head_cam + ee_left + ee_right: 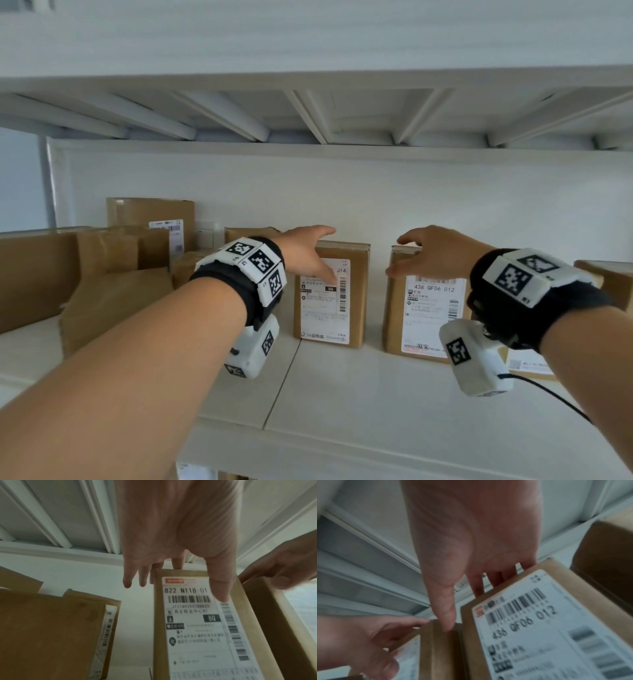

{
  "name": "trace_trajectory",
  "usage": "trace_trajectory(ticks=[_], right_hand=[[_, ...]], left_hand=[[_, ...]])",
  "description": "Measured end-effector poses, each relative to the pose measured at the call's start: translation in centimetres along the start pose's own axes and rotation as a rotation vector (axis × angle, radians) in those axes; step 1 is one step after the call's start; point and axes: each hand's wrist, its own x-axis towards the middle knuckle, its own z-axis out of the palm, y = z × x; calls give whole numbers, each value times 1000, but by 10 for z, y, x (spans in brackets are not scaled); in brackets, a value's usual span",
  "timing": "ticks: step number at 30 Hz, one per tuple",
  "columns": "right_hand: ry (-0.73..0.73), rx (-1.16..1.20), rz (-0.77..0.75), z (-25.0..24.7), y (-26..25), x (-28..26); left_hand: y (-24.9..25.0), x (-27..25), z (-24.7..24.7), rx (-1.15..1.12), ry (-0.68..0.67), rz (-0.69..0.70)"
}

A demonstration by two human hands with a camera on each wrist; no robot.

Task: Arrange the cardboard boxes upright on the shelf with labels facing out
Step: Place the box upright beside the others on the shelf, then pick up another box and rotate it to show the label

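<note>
Off to the left of my left fingers, a jumble of brown cardboard boxes [113, 274] leans and overlaps on the white shelf [342, 394] — some labels show, others are hidden, so I judge those not yet sorted.

My left hand [305, 253] reaches over the top of the narrow brown cardboard box with the white 822 N118-01 label [197, 628]. The fingers [127, 580] are straight and spread, nothing pinched; the thumb lies across the front near the barcode, the rest reach past the top edge. Whether they press the cardboard I cannot tell. The box stands upright, label towards me, so this looks like steadying or squaring rather than lifting.

Just to the right, a gap apart, stands the wider brown cardboard box with the white 436 QF06 012 label [428, 308]. My right hand [435, 253] covers its top left corner — fingers loose and extended behind the top edge, thumb hanging down into the gap, gripping nothing. Beyond my right wrist, another brown box [609, 277] is only partly visible.
</note>
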Motion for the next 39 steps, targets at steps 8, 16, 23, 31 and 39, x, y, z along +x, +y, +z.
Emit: trace_trajectory(ticks=[8,16,23,31,39], right_hand=[[90,48,-160,-11,-44,12],[120,132,-272,14,-104,18],[86,96,-259,40,-174,28],[-21,-22,-143,77,-259,38],[-173,-143,22,105,-266,45]], left_hand=[[-28,-34,-45,113,113,-157],[-72,-69,-75,158,155,-250],[-134,-80,-103,126,138,-227],[-193,-87,-132,172,-38,-125],[-221,-104,-129,226,-418,-86]])
